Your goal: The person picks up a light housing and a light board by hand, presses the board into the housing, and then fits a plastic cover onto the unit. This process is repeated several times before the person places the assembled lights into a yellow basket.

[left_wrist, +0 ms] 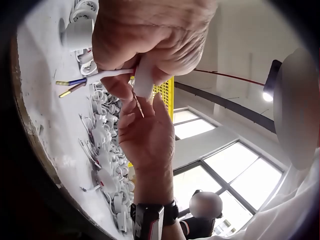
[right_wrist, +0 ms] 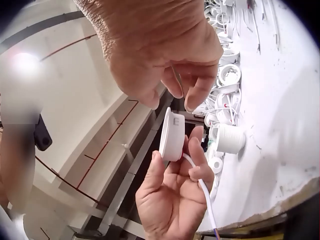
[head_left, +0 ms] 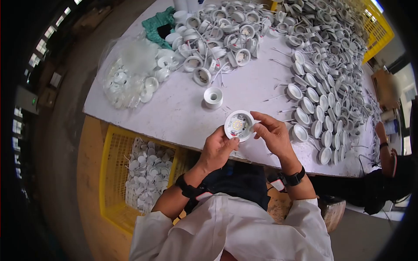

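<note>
My left hand (head_left: 216, 150) grips a round white lamp housing (head_left: 238, 126) by its rim, thumb at the near edge. Its open face shows a board with yellowish dots. From the housing (right_wrist: 173, 135) a white cable (right_wrist: 207, 200) hangs past the left fingers; in the left wrist view the cable (left_wrist: 117, 73) ends in blue and brown wires. My right hand (head_left: 276, 135) is at the right side of the housing, fingers bent. A thin metallic piece (right_wrist: 177, 80) shows between the right fingers in the right wrist view; its shape is partly hidden.
A white cup-shaped part (head_left: 213, 97) stands beyond the housing. Piles of white lamp parts (head_left: 324, 87) cover the table's right and far side. A clear bag (head_left: 126, 76) of white parts lies left. Below the edge sits a yellow crate (head_left: 115, 174). Another person (head_left: 383, 152) is at the right.
</note>
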The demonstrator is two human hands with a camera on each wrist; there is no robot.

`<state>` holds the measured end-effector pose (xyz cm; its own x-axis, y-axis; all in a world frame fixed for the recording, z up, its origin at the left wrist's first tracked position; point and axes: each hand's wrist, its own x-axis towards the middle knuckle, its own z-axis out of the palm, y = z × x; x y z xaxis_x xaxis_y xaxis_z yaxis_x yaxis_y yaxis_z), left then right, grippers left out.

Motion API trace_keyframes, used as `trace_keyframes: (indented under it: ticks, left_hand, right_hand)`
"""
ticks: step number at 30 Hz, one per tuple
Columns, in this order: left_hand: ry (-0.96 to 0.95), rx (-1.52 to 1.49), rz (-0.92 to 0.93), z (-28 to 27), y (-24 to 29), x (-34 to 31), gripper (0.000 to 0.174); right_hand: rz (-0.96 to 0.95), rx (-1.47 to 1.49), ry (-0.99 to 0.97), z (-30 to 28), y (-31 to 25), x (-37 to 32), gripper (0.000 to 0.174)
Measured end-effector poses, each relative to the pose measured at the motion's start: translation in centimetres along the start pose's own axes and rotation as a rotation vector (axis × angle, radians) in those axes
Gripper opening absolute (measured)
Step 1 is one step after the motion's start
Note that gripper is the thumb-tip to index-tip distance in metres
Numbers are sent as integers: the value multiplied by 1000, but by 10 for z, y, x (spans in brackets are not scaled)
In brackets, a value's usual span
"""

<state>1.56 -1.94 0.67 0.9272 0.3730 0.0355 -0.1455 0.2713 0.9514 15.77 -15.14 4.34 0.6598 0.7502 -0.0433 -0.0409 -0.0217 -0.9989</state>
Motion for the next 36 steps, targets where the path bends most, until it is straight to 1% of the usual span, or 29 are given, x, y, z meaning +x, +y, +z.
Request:
trace_keyframes:
  ticks: [2, 5, 7, 8, 9, 10, 12, 13, 14, 16, 17, 19, 20, 22, 24, 26, 27, 29, 30, 32, 33, 36]
  left_hand:
    - [-11, 68, -31, 0, 4, -1, 36]
    - [29, 119, -65, 0, 11, -1, 37]
    - [38, 162, -102, -1, 10, -3, 36]
    - [69, 184, -105, 0, 10, -3, 36]
    - [95, 209, -99, 1, 9, -2, 35]
    - [72, 211, -113, 1, 8, -2, 35]
    - [133, 261, -165, 4, 6, -2, 34]
    - [105, 197, -114, 2, -1, -2, 33]
    - [120, 185, -119, 3, -4, -3, 34]
    - [116, 138, -195, 3, 1, -3, 34]
    - [119, 145, -191, 1, 0, -3, 34]
    - [112, 115, -189, -14, -5, -6, 32]
    - [143, 127, -177, -23, -5, -8, 32]
    - [178, -2, -220, -38, -5, -10, 29]
    - [231, -31, -230, -51, -7, -16, 27]
    - [239, -58, -235, -60, -9, -20, 28]
    - [250, -59, -228, -63, -10, -22, 28]
    - [259, -83, -247, -68, -12, -26, 29]
    - [272, -85, -240, -69, -12, -27, 29]
    - [285, -109, -216, -70, -12, -27, 26]
    - [298, -111, -213, -71, -12, -28, 26]
    - [312, -148, -196, -74, -7, -29, 25]
  right_hand:
    - [36, -10, -54, 5, 5, 1, 30]
    - [37, -10, -29, 15, 9, 2, 30]
    - [81, -225, 21, 24, 7, 3, 28]
    - [104, -214, 36, 27, 12, 1, 28]
    - [71, -159, 54, 29, 17, 3, 27]
    - [33, -106, 78, 30, 22, 6, 26]
    - [27, -89, 118, 32, 35, 4, 25]
    - [-34, -69, 119, 32, 42, 4, 25]
    - [-94, -53, 115, 32, 47, 3, 25]
    - [-52, -92, 129, 33, 50, 1, 26]
    - [4, -131, 115, 33, 49, 1, 28]
    - [-15, -157, 83, 27, 41, 8, 29]
    - [-27, -193, 61, 24, 37, 13, 30]
    - [-69, -217, 170, 15, 27, 28, 32]
    - [-124, -351, 171, 12, 16, 44, 33]
    - [-204, -527, 91, 19, 13, 64, 41]
    - [-210, -527, 80, 24, 13, 73, 41]
    - [-353, -768, -13, 38, 17, 88, 54]
    - [-360, -767, -26, 44, 20, 94, 54]
    - [-367, -980, -66, 56, 26, 104, 64]
    - [-328, -1006, -98, 60, 25, 107, 65]
    - [-322, -1074, -129, 65, 24, 113, 64]
